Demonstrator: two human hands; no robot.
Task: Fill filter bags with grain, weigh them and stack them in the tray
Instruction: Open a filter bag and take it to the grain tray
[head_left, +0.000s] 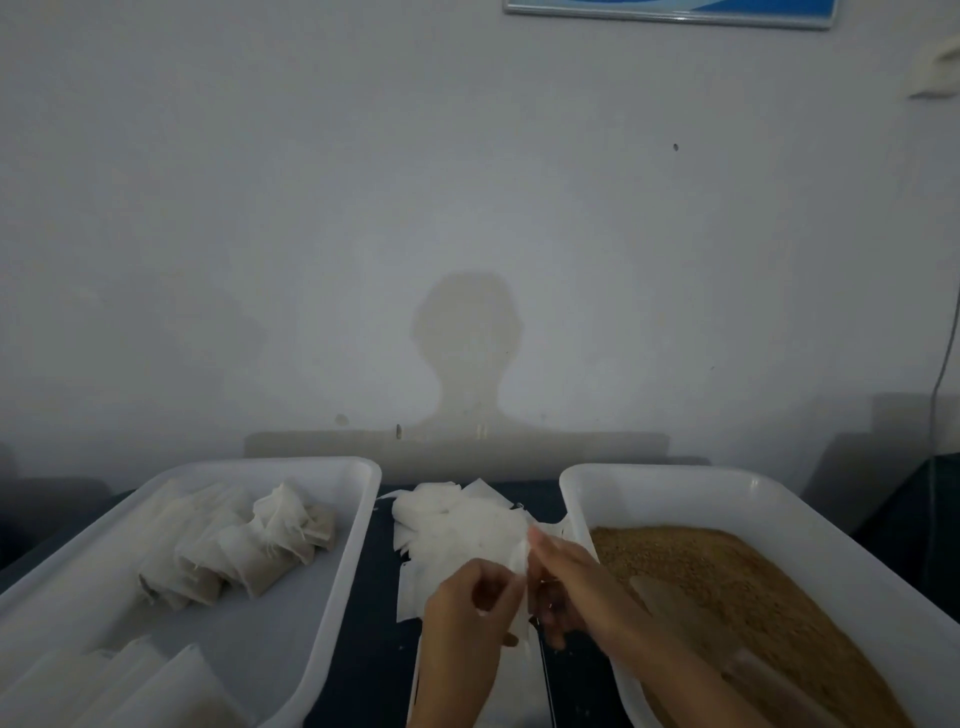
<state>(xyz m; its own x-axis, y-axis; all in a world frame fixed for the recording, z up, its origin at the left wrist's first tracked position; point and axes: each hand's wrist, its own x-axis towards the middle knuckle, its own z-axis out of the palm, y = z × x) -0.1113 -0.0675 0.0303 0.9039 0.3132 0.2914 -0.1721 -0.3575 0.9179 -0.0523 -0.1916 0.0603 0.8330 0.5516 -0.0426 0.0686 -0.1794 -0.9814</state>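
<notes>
pale grey wall (467, 208) fills the upper part of view, a head-and-shoulders shadow (470, 358) on it, blue-framed picture (670, 10) cut off at top edge. dark blue bench (374, 623) below. white plastic tray (675, 493) at bench right side, holding brown grain (779, 597) with a translucent scoop (670, 597) lying on the grain. second white plastic tray (260, 623) at bench left side; in its far half a leaning row of filled white filter bags (234, 545), drawstrings loose, in its near left corner a stack of flat white sheets or bags (130, 686), cannot tell which. between the two trays, on bare bench, a loose pile of empty white filter bags (457, 525) reaching toward the back edge. both bare hands over the near end of that pile, close together. left hand (467, 613) fingers curled, thumb and forefinger pinching one empty white filter bag (519, 556) at its edge. right hand (571, 577) just beside it, fingertips pinched on the same bag from the other side, bag lifted slightly off the pile, between the hands
</notes>
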